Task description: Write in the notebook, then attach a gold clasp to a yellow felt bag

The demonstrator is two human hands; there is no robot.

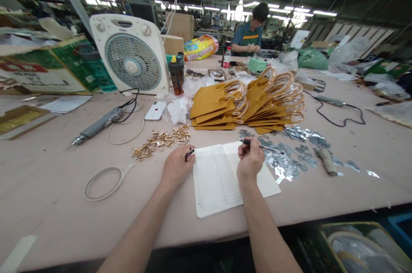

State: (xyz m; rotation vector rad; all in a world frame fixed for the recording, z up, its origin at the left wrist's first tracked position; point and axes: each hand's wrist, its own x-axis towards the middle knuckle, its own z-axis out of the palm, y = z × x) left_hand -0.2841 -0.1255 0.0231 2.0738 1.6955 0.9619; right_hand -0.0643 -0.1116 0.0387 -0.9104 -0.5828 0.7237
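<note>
An open lined notebook point(222, 176) lies on the table in front of me. My right hand point(250, 160) rests on its upper right part and holds a slim pen point(262, 146) level, pointing right. My left hand point(177, 165) sits just left of the notebook, its fingers closed on a small black pen cap point(189, 153). A scatter of gold metal fittings point(162, 139) lies just beyond my left hand. Silver metal pieces point(289, 153) are spread to the right of my right hand.
Two stacks of mustard bags point(247, 103) with ring handles lie behind the notebook. A white fan point(130, 54), a bottle point(177, 73), a phone point(155, 110), an electric screwdriver point(96, 126) and a white loop strap point(103, 182) are to the left. A person point(252, 32) works at the far side.
</note>
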